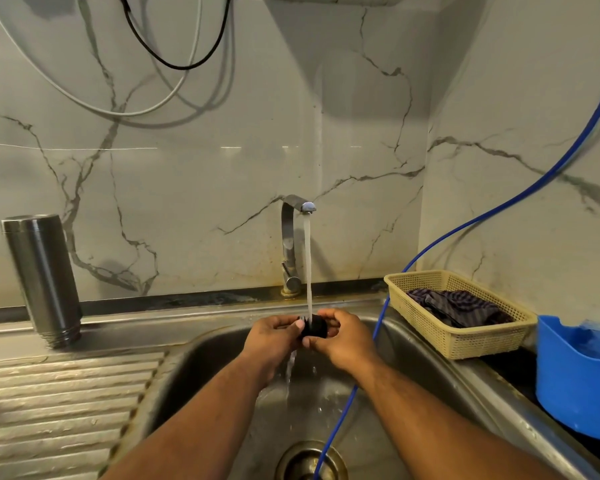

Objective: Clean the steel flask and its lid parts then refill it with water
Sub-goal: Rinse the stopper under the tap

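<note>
One wide-angle head view, set high over the near side of the sink, faces forward and down toward the far wall. Left hand and right hand sit close, at centre. Tap beyond them, flask far left, basket right.

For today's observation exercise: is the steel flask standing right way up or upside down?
Upside down: the flask has its threaded neck at the bottom and its plain flat end on top.
</note>
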The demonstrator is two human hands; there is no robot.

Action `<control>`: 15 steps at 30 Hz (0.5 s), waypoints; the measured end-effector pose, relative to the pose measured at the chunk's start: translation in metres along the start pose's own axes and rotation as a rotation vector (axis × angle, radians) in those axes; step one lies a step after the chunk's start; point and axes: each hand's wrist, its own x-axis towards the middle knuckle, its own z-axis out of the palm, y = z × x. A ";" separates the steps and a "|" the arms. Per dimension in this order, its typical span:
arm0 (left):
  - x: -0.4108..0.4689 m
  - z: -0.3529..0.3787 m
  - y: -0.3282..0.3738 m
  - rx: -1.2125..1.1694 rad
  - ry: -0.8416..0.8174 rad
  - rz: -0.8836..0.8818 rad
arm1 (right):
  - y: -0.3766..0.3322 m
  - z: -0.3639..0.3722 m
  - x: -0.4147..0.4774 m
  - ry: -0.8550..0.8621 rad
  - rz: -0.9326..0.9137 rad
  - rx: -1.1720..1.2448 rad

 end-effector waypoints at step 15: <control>-0.002 -0.005 0.008 0.090 0.104 0.185 | 0.002 0.013 0.005 -0.147 0.227 0.550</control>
